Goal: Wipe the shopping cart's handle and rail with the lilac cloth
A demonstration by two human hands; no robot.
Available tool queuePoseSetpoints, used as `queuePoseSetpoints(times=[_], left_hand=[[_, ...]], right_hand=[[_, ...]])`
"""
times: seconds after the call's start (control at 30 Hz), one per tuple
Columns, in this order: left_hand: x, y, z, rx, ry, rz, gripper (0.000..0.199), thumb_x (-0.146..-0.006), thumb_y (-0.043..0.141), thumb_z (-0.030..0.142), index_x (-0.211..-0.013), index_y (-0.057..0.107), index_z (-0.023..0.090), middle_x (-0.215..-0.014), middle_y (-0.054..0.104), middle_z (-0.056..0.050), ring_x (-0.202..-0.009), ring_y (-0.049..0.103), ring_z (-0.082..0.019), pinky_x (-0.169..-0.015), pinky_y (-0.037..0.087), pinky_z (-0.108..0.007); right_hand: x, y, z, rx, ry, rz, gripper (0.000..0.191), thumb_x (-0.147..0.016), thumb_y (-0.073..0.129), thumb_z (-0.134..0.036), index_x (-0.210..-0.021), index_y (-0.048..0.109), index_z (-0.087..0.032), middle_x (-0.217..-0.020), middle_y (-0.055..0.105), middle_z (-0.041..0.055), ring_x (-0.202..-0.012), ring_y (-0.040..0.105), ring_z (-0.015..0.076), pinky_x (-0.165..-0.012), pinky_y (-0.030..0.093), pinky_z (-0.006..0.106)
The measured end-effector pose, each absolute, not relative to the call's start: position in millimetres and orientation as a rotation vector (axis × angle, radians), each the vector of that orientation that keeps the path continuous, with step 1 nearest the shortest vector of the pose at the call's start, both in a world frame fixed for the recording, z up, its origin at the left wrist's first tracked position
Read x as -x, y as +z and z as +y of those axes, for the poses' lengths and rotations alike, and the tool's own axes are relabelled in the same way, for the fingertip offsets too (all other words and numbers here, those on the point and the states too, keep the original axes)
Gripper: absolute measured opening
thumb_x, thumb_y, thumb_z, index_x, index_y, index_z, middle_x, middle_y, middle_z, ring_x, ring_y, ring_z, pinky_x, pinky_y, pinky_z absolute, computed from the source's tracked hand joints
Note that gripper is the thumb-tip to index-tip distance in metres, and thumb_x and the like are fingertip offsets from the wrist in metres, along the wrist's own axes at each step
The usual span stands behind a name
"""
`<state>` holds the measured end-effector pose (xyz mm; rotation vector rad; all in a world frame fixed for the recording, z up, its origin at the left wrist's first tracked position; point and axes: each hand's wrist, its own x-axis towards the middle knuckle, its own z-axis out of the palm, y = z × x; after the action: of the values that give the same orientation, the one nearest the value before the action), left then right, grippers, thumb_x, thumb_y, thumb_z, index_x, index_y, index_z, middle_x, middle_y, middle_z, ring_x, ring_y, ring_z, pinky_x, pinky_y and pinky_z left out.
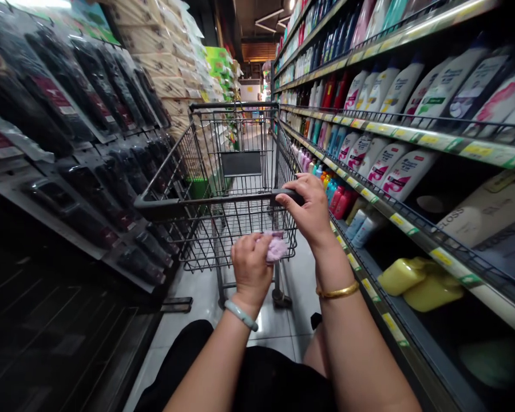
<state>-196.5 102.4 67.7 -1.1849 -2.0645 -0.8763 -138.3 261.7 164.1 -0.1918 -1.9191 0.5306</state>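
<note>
A dark wire shopping cart (241, 164) stands in front of me in the aisle. My right hand (309, 209), below a gold bangle (338, 292), is wrapped round the right end of the cart's handle (227, 198). Lower and to the left, my left hand (252, 264) is closed on a crumpled, pale purple cloth (277, 248). That hand is near the cart's back wire panel; whether it touches the wires I cannot tell. A pale green bangle (241, 316) circles the left wrist. The part of the cloth inside my fingers is hidden.
Shelves with shampoo bottles (398, 91) run close along the right, with yellow bottles (420, 283) on the bottom shelf. Packaged dark goods (90, 194) hang on the left rack, and stacked beige packs (158, 51) stand beyond. Pale floor tiles (266, 326) lie under the cart.
</note>
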Motion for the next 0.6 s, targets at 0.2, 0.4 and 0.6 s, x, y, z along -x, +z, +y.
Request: queuePoseSetpoints(times=[0.2,0.4,0.6], left_hand=[[179.7,57.6,108.3,1.225,-0.824,-2.143,0.032,-0.083,0.060,0.010,-0.111,0.070,0.023,-0.104,0.068,-0.008,-0.097,0.054,-0.026,-0.082,0.041,-0.040],[202.9,79.9,91.7,1.072,-0.881,-2.121,0.031,-0.081,0.064,0.014,-0.109,0.070,0.023,-0.108,0.066,-0.007,-0.101,0.053,-0.026,-0.090,0.040,-0.040],[172.6,61.3,104.5,1.147,-0.626,-2.429,0.035,-0.081,0.058,0.008,-0.108,0.069,0.028,-0.106,0.066,-0.005,-0.099,0.052,-0.027,-0.082,0.039,-0.040]], right_hand=[[139.3,162.8,260.4,0.171,0.518,-1.878,0.031,-0.089,0.063,-0.056,-0.089,0.071,-0.025,-0.091,0.064,0.0041,-0.116,0.056,0.0264,-0.107,0.041,0.044],[143.6,158.9,263.4,0.159,0.513,-1.855,0.037,-0.087,0.062,-0.061,-0.091,0.071,-0.025,-0.094,0.064,0.0044,-0.117,0.056,0.0268,-0.108,0.041,0.045],[146.9,155.7,264.7,0.131,0.541,-1.817,0.037,-0.085,0.065,-0.062,-0.092,0.070,-0.025,-0.095,0.062,0.0045,-0.118,0.055,0.0271,-0.108,0.041,0.047]])
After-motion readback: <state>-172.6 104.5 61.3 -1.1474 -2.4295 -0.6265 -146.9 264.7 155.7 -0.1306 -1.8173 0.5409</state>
